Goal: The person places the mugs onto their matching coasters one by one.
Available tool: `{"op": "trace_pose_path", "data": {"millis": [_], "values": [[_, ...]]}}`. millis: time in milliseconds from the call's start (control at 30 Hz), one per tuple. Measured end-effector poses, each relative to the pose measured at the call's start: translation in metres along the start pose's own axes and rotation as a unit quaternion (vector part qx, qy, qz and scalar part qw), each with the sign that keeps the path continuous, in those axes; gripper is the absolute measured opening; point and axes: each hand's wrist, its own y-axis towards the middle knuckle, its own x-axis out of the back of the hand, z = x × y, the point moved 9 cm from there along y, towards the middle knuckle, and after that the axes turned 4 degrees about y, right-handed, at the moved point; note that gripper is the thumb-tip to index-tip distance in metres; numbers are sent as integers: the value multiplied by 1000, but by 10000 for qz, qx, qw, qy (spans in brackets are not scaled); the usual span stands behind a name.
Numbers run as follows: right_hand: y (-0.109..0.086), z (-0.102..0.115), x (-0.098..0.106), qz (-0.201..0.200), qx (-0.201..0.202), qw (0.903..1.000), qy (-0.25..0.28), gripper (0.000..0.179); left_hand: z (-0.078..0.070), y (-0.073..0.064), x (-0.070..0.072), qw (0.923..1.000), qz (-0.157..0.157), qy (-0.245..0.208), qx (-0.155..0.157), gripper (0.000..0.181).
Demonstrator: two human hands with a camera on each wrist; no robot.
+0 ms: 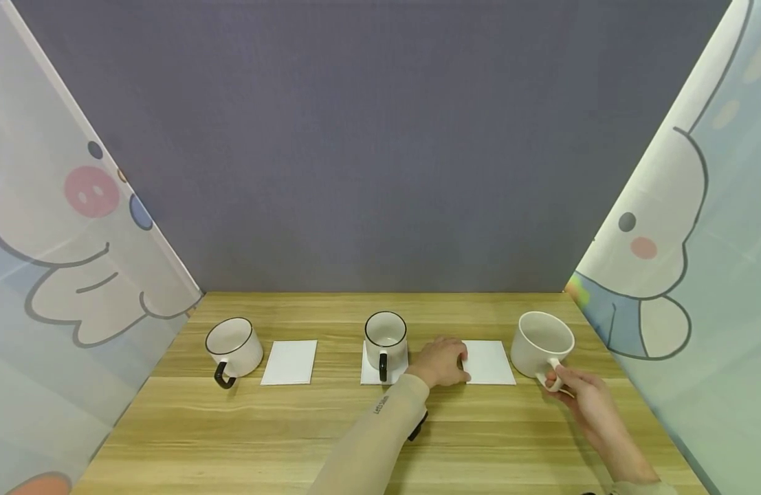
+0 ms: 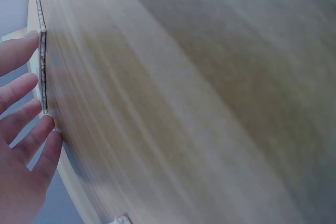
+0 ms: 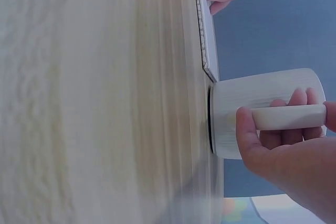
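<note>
My right hand [image 1: 587,405] grips the handle of a plain white mug [image 1: 531,347] near the table's right side; in the right wrist view, its fingers pass through the handle [image 3: 289,117]. The mug [image 3: 236,114] stands upright beside a white square coaster [image 1: 488,362]. At that coaster's left edge is my left hand [image 1: 438,361], its fingertips right at the edge and nothing visible in its grasp. In the left wrist view, this hand [image 2: 26,150] has its fingers spread and relaxed beside the coaster's thin edge [image 2: 43,66].
A black-rimmed white mug [image 1: 386,344] stands on the middle coaster [image 1: 369,375]. Further left lie another coaster [image 1: 290,362] and a second black-rimmed mug [image 1: 234,347]. A black handle [image 1: 418,426] shows past the left sleeve [image 1: 370,433], its mug hidden. A grey partition [image 1: 380,151] rises behind.
</note>
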Motion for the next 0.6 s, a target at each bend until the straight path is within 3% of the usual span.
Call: {"op": "trace_pose_path", "data": {"millis": [600], "values": [[-1,-2,0,-147,104,9997,146,35,-1,-2,3,10000,10,-45,45,27]]}}
